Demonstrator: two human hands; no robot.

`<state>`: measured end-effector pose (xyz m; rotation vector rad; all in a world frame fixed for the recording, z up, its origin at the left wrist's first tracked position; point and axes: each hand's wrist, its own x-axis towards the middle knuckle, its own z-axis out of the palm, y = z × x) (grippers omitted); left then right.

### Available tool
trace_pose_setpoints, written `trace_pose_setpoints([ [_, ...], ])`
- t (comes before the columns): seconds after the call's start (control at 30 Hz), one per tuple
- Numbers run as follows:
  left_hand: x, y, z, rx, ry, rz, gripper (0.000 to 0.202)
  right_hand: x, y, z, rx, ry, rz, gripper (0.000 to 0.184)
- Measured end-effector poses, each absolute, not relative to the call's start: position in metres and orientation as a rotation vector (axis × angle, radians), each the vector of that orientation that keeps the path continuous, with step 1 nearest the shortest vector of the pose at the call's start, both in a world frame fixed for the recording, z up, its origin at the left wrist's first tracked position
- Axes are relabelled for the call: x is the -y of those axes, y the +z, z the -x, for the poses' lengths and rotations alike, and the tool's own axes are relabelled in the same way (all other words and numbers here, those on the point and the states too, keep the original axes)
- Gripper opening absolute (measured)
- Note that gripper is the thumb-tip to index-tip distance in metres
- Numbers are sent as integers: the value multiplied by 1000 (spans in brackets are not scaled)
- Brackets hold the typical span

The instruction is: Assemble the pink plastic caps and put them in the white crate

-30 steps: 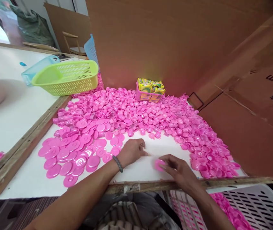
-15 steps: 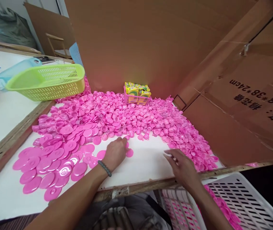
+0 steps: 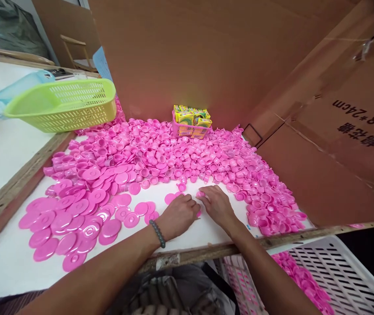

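Observation:
My right hand (image 3: 218,204) pinches a small pink toy cup (image 3: 200,194) between thumb and fingers, just above the white tabletop (image 3: 209,229). Close beside it, my left hand (image 3: 179,217) is closed with its fingers curled down. A pink edge shows at its fingertips, but what they hold is hidden. Loose pink saucers (image 3: 142,208) lie to the left of that hand, with more partly behind it. A single cup (image 3: 181,187) rests beyond my knuckles. Farther back spreads a wide heap of pink cups (image 3: 176,153), and overlapping flat discs (image 3: 75,218) cover the table's left part.
A pink basket (image 3: 191,131) of yellow packets stands at the back of the heap. Cardboard walls (image 3: 180,57) rise behind and at right. A green basket (image 3: 65,105) sits at left by a wooden rail (image 3: 16,188). White crates (image 3: 340,267) with pink pieces are below the edge.
My right hand has moved left and now holds a cup close to my left hand. My left hand has come right and nearer the table's front edge, uncovering some saucers.

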<state>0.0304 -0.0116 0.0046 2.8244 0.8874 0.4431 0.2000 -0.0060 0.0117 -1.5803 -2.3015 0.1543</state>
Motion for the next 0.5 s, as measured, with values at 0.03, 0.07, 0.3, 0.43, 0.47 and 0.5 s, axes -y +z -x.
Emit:
trace_pose_setpoints([
  [0.03,12,4,-33,-878,433,-2857,19,12,11,-204,2276,179,1590,20],
  [0.07,12,3,-34,-883,425,-2873,20,17,10,-208,2250,218,1595,23],
  [0.3,9,8,-26,-1212,510,-2488,33,48,5,-212,2049,457,1571,29],
  [0.43,7,4,-24,-1145,655,-2447,30,56,10,-207,2076,424,1620,17],
  [0.47,8,3,-24,-1088,682,-2464,28,57,11,-207,2061,404,1637,13],
  [0.5,8,2,-23,-1027,699,-2479,27,58,12,-207,2042,386,1653,9],
])
